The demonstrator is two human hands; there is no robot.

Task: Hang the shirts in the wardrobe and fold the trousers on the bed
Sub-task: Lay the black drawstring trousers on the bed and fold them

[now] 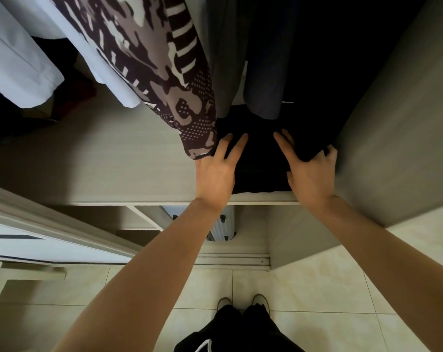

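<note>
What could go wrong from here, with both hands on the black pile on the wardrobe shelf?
1. The patterned shirt hangs with its hem against the left hand; pulling back could drag it askew.
2. The right hand has curled fingers between the black pile and the side panel; knuckles may scrape.
3. The pile's front edge sits near the lip of the shelf; a tug could spill it.

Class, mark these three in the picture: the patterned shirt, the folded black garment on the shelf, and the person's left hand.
patterned shirt (149, 59), head view, middle of its hanging cloth
folded black garment (261, 158), head view, middle of its top face
left hand (215, 174), head view, back of the hand
</note>
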